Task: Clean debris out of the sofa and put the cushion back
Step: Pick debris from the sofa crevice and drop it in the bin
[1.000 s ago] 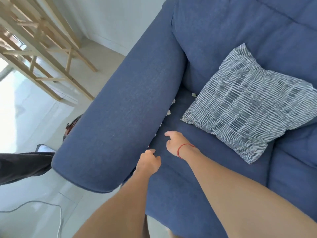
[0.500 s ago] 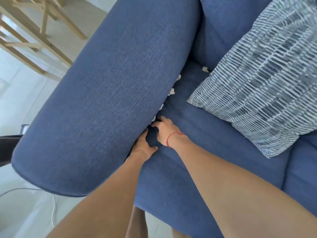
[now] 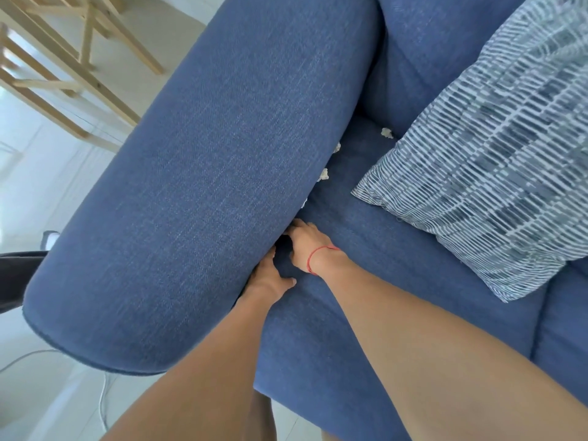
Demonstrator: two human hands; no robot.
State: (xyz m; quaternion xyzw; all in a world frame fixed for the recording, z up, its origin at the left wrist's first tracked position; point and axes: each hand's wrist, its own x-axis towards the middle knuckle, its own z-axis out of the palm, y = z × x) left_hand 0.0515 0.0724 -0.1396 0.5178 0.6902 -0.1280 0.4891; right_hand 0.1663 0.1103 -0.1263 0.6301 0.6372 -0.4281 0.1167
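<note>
A blue sofa fills the view, its thick armrest on the left and seat cushion on the right. White crumpled debris bits lie along the crack between armrest and seat; another bit sits near the back. My left hand presses against the armrest's inner side at the crack, fingers hidden in the gap. My right hand, with a red string on its wrist, reaches into the same gap, fingertips hidden. A blue-and-white striped throw cushion rests on the seat to the right.
A light wooden frame stands on the pale floor at upper left. A white cable runs across the floor below the armrest. A dark object shows at the left edge.
Both hands moved from above the seat into the crack beside the armrest, and the view came closer to the sofa. The throw cushion has not moved.
</note>
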